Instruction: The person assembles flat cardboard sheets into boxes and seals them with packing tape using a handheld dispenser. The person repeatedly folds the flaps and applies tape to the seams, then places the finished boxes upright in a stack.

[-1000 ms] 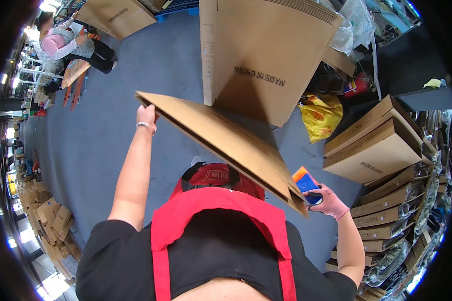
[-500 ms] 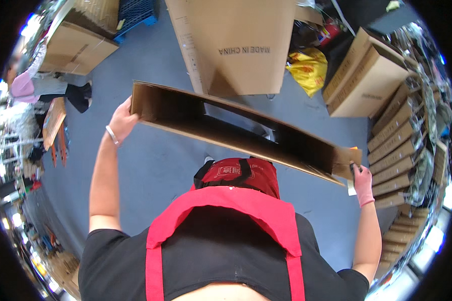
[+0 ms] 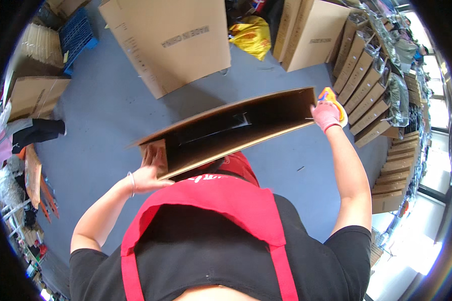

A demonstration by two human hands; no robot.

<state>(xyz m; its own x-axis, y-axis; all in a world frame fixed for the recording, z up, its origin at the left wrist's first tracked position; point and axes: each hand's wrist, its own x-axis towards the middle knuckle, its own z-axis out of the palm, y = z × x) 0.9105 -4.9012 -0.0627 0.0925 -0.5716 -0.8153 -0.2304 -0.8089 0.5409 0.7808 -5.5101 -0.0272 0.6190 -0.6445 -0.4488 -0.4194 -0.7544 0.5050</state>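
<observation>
A long, narrow cardboard box is held across in front of me, its open side showing a dark inside with a pale sheet or film. My left hand, bare with a bracelet at the wrist, grips the box's left end by a small end flap. At the far right end, my right hand wears a pink glove. It is closed around an orange-and-yellow tape dispenser, and its fingers touch the box's corner. The box's right end lies farther from me than its left.
A large upright carton stands ahead, a yellow bag beside it. Flat cartons lean at the far right, with rows of boxes along that side. A blue pallet and a person's dark-clothed legs are left.
The box has swung round: its left end came nearer to me and its right end went farther away. My left hand moved nearer and my right hand farther out. The surroundings shifted in view.
</observation>
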